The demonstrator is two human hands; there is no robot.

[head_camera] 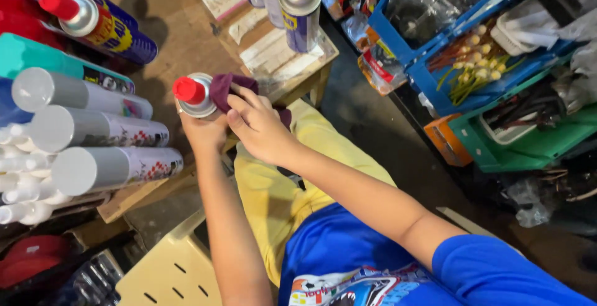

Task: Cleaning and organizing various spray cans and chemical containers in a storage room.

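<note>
The spray can (198, 96) with a red cap stands upright over the person's lap, at the edge of the wooden desk (180, 29). The left hand (202, 133) has its grip closed around the can body from below. The right hand (261, 129) presses a dark maroon cloth (225, 89) against the can's top, fingers closed on the cloth. This looks like the wiping step; the next move probably needs turning the can under the cloth. Grey-capped cans (93, 132) lie stacked just to the left, near the left elbow's path. Another blue can (300, 9) stands further on the desk, and blue crates (435, 76) are to the right, well apart.

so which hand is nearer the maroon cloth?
Right. The right hand presses the maroon cloth against the spray can; the left hand grips the can below it.
</note>
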